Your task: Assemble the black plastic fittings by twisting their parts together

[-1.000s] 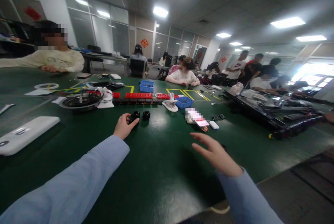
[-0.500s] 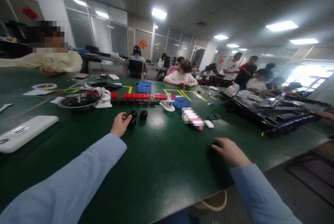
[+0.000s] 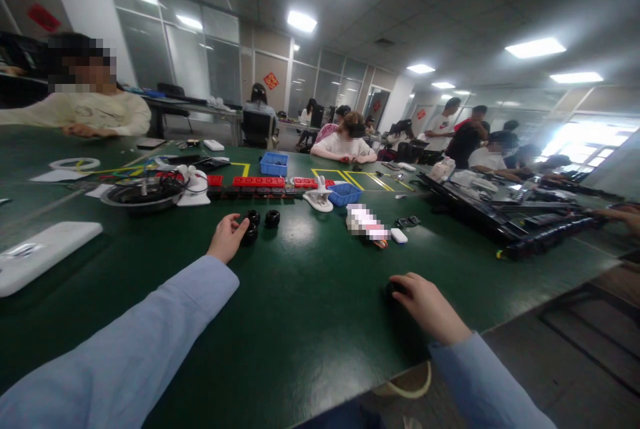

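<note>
My left hand (image 3: 227, 236) reaches across the green table (image 3: 310, 309) and touches a small black round part (image 3: 249, 233), fingers curled round its side. Two more black round parts (image 3: 272, 218) sit just beyond it. My right hand (image 3: 425, 302) lies near the table's front edge with its fingers closed over a small black object (image 3: 391, 289) that is mostly hidden under them. Both arms wear light blue sleeves.
A white flat case (image 3: 43, 252) lies at the left. Farther back are a black round dish (image 3: 143, 192), red blocks (image 3: 257, 182), blue bins (image 3: 274, 164), a white clip (image 3: 317, 198) and a small white box (image 3: 399, 235). Black frames (image 3: 505, 219) fill the right. Several people sit around.
My right hand dropped from open in the air onto a small black object near the front edge and closed over it. The left hand has stayed by the black round parts.
</note>
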### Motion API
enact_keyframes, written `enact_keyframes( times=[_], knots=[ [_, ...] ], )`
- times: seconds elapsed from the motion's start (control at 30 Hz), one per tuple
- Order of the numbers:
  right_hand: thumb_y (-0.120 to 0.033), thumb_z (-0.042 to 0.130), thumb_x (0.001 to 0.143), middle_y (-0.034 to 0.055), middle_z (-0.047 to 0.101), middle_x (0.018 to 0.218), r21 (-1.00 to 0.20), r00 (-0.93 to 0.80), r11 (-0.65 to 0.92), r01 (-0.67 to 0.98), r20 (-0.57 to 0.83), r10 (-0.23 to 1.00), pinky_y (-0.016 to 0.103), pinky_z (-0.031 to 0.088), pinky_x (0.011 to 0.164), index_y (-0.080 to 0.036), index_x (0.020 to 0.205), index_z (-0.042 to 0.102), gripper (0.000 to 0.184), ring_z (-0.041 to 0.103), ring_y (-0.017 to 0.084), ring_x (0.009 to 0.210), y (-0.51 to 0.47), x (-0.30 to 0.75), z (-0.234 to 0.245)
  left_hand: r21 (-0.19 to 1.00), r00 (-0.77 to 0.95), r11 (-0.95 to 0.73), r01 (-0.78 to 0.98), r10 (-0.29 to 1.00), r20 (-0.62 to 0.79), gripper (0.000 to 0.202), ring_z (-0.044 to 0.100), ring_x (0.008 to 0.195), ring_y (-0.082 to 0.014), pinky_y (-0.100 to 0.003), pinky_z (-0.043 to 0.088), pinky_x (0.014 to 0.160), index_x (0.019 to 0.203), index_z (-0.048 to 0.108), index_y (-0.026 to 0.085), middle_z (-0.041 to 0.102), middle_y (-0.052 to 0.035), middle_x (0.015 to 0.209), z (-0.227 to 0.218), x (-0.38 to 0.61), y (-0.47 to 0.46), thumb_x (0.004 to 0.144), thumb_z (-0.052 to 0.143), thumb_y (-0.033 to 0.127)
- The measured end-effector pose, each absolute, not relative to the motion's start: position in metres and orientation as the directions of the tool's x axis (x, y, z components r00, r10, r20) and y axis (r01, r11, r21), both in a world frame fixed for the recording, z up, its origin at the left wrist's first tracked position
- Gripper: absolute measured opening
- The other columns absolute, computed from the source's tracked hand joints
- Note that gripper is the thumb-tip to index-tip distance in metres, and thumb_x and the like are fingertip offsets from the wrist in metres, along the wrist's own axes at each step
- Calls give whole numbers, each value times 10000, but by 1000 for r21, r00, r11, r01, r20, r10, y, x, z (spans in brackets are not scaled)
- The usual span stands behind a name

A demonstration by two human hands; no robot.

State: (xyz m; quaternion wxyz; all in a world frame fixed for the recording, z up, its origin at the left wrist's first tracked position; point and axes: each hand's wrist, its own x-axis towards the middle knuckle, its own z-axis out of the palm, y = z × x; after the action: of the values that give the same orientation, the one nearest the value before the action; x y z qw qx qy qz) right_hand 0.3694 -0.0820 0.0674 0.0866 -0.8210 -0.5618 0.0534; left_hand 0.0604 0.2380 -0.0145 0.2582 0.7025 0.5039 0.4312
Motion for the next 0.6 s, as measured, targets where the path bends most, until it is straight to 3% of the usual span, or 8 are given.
enact_keyframes(
  times=[0.6],
  knots=[
    [-229,479,840,87,579,1037,-259,331,-330,908,-41,943,285,450,845,-153,1134,605,329,572,190,939,-89,346,74,814,141,-317,487,948,284,674,547,886,-233,-391,465,844,1193,483,89,547,-107,942,-8,59,233,767,376,601]
  ],
)
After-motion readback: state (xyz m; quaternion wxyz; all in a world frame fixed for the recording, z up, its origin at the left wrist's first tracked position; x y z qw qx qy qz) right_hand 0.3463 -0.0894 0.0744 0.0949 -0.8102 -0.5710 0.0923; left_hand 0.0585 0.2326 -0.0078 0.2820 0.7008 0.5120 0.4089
